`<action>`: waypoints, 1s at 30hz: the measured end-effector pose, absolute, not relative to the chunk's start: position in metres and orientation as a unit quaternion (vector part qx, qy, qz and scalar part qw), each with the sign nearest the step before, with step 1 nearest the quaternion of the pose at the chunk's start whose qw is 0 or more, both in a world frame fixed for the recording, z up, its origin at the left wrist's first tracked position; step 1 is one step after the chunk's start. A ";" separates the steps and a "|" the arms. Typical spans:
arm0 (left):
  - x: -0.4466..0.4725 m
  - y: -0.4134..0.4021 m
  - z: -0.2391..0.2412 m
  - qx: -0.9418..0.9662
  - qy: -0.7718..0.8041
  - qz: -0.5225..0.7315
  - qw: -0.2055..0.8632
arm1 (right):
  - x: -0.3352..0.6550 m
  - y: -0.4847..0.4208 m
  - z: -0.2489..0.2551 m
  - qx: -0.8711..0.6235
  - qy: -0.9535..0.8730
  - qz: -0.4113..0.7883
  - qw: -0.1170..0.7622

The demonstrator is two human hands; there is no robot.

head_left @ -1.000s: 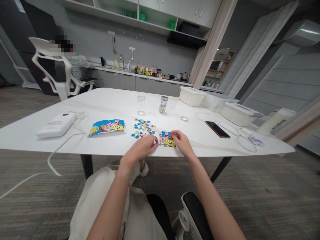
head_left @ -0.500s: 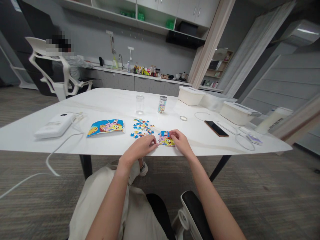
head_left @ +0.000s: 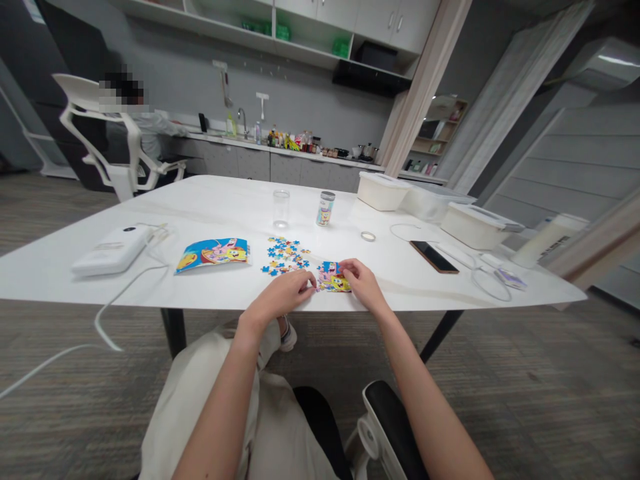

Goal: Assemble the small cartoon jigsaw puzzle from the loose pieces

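A partly joined jigsaw puzzle (head_left: 331, 279) with a yellow cartoon figure lies flat near the table's front edge. My left hand (head_left: 293, 289) is at its left side, thumb and fingers pinched on what looks like a small pinkish puzzle piece, mostly hidden. From the right, my right hand (head_left: 361, 281) curls its fingers over the puzzle's right edge and covers part of it. Beyond my left hand lie several loose blue and multicoloured puzzle pieces (head_left: 284, 255). Farther left is a curved picture sheet (head_left: 216, 255) showing similar cartoon figures.
Behind the pieces stand a clear jar (head_left: 281, 209) and a cartoon-labelled jar (head_left: 325, 209). A ring-shaped lid (head_left: 368, 236), a phone (head_left: 433, 257), cables and white boxes (head_left: 383, 191) are to the right. A white device (head_left: 114, 252) with a cord lies left. A person sits beyond the table.
My left fingertips have shifted slightly beside the puzzle's left edge. The right hand stays in place on the puzzle.
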State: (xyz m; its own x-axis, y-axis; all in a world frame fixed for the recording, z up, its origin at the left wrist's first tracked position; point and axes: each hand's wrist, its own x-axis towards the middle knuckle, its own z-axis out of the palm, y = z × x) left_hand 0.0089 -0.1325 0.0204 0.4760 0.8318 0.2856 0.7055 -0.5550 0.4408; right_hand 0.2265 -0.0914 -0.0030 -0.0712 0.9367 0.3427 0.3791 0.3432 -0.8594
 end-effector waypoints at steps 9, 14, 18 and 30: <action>0.000 -0.132 0.021 0.852 0.442 0.249 0.126 | 0.226 -0.093 -0.001 -0.496 -0.669 0.297 0.468; -0.005 -0.137 0.028 0.819 0.527 0.218 0.059 | 0.227 -0.093 -0.001 -0.491 -0.667 0.306 0.469; -0.005 -0.135 0.025 0.805 0.555 0.208 0.014 | 0.226 -0.092 -0.002 -0.493 -0.666 0.303 0.471; -0.037 -0.130 0.020 0.579 0.739 0.340 -0.049 | 0.224 -0.094 0.001 -0.492 -0.659 0.311 0.476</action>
State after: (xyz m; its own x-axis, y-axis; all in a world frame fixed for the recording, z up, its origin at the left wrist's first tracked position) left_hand -0.0368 -0.1302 0.0195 -0.3242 0.8230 0.4665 0.8900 0.0981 0.4454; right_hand 0.2242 -0.0938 0.0009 -0.0627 0.9449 0.3213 0.3535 0.3221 -0.8782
